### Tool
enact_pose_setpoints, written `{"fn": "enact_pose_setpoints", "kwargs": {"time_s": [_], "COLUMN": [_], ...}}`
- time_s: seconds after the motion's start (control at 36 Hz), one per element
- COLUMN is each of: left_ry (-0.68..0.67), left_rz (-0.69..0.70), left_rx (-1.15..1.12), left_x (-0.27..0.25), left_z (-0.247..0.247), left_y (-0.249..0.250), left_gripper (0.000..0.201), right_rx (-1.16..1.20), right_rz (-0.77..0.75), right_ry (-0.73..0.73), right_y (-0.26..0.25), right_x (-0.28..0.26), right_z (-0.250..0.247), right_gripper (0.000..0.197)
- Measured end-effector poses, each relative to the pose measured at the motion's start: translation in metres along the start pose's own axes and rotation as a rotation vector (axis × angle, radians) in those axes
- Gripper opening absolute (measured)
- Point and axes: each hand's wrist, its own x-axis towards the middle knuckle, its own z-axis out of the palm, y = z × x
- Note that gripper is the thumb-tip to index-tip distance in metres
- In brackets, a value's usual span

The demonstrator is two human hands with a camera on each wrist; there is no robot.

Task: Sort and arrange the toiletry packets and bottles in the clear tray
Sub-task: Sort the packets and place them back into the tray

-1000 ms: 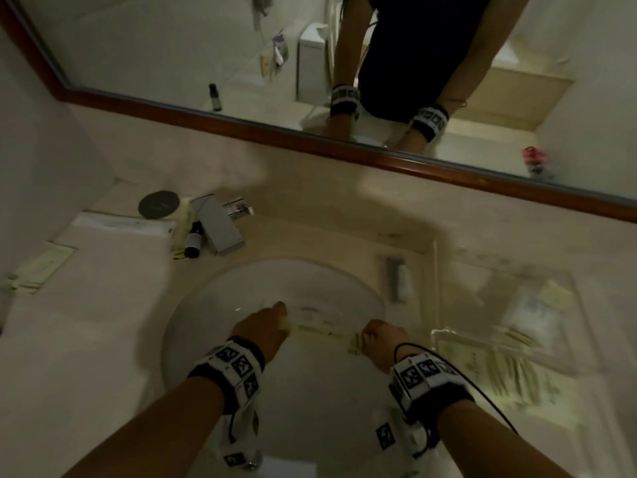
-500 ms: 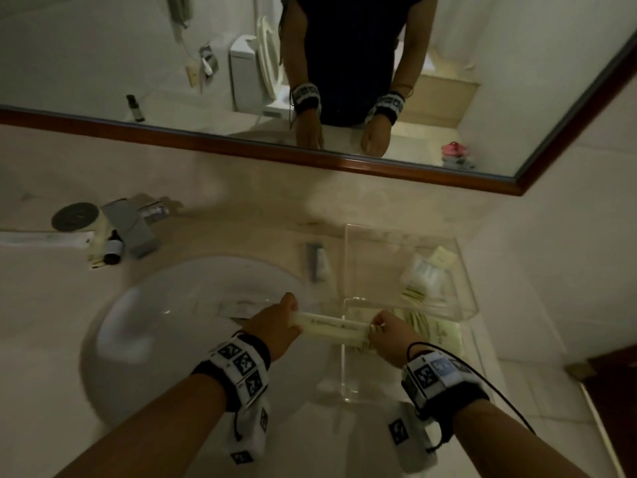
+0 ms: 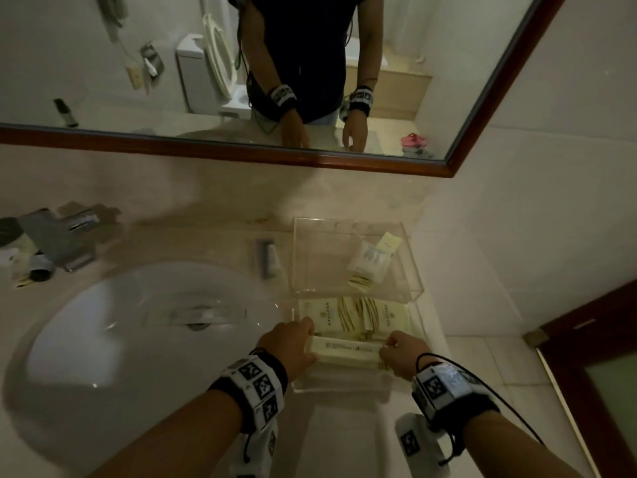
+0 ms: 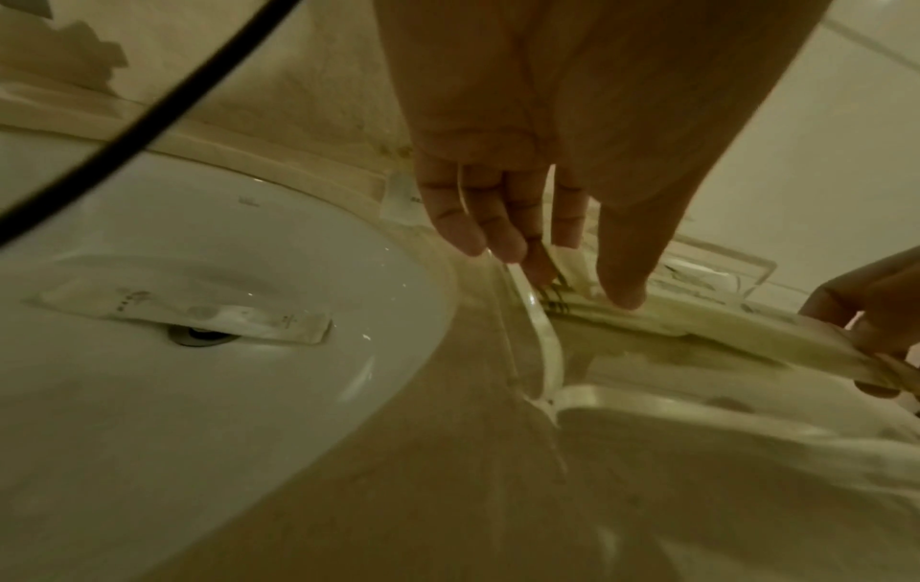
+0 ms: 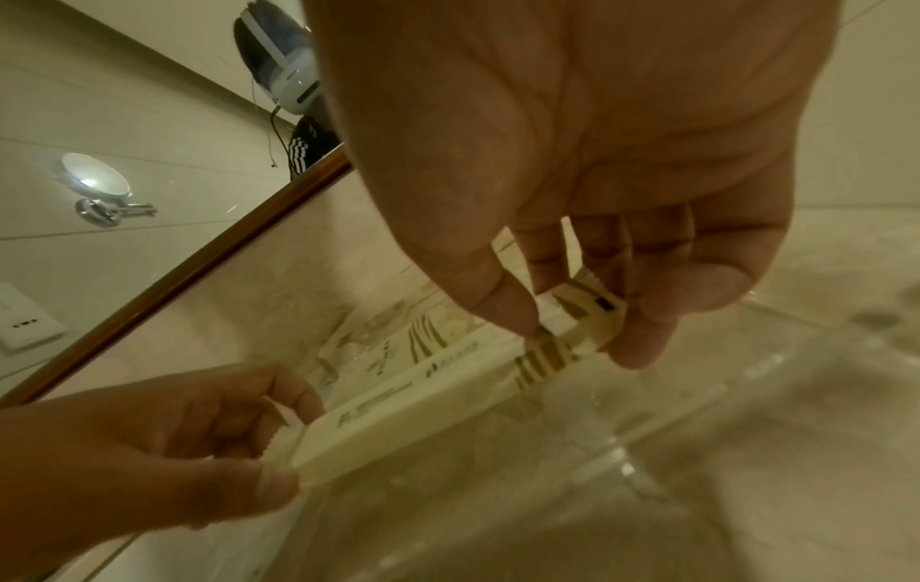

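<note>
Head view: a long, flat, cream-coloured toiletry packet with gold stripes at one end (image 3: 348,351) is held level between the left hand (image 3: 291,343) and the right hand (image 3: 401,351), just above the near compartment of the clear acrylic tray (image 3: 415,291). Its long axis runs left to right, parallel to the tray's near wall and across the axis of both forearms. Each hand pinches one short end: in the right wrist view the right thumb and fingertips (image 5: 642,342) close on the striped end, while the left thumb and fingers curl round the plain end. Neither hand is nearer; the packet spans the gap between them.

Beyond it, flat cream packets (image 3: 355,317) already lie on the tray floor, and further packets (image 3: 370,262) sit in the far compartment. The coming move appears to be a straight lowering; the packet's ends must clear the side walls. One clear packet (image 4: 199,311) lies in the white sink basin (image 4: 124,413), outside the tray.
</note>
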Motion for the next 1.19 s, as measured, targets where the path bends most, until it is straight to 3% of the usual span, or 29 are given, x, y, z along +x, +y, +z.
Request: {"fn": "enact_pose_setpoints", "kwargs": {"time_s": [0.11,0.25,0.64,0.72,0.81,0.97,1.19], "left_ry": [-0.017,-0.012,-0.001,0.007,0.005,0.018,0.067], "left_rz": [0.028,0.051,0.06,0.065,0.066,0.075,0.078], "left_rx": [0.094,0.202,0.237,0.225,0.228,0.225,0.199], "left_x": [0.004,0.009,0.014,0.014,0.015,0.017,0.029], "left_z": [0.007,0.015,0.025,0.026,0.024,0.017,-0.008], "left_y": [0.002,0.0,-0.005,-0.005,-0.005,-0.001,0.021], "left_gripper": [0.043,0.046,0.054,0.052,0.05,0.044,0.028], "right_rx": [0.024,0.029,0.01,-0.003,-0.018,-0.004,0.017], "right_rz": [0.017,0.01,-0.049,-0.039,-0.031,-0.015,0.002], "right_ry": [0.035,0.089,0.138,0.135,0.129,0.122,0.189], "right_y": [0.007,0.011,0.014,0.014,0.015,0.015,0.016], "right_x": [0.005,0.01,0.02,0.02,0.019,0.019,0.024], "right_z": [0.003,0.009,0.015,0.014,0.013,0.007,-0.012], "right_gripper": [0.018,0.024,0.012,0.012,0.025,0.026,0.012]}}
